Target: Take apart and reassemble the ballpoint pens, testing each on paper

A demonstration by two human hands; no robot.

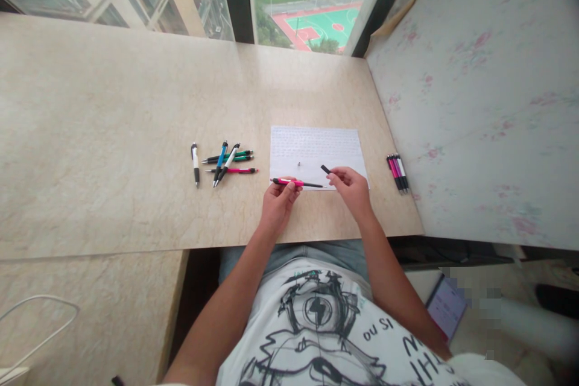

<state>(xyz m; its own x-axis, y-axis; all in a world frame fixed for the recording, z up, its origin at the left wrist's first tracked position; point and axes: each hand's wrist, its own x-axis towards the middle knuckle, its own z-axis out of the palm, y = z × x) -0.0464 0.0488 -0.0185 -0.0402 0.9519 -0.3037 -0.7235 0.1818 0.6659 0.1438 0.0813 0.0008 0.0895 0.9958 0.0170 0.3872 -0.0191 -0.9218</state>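
Observation:
My left hand (279,198) is closed round a pink pen body (289,181) whose thin black refill sticks out to the right. My right hand (350,187) pinches a small black pen tip piece (325,169) just above and right of the refill's end. Both hands hover over the lower edge of a white sheet of paper (316,148) with faint handwriting along its top. A tiny part, maybe a spring (299,164), lies on the sheet.
Several pens (226,161) lie in a loose group left of the paper, one white and black pen (195,164) apart. Three pens (397,172) lie side by side by the right wall. The beige stone sill (113,132) runs under a window. A white cable (40,325) lies bottom left.

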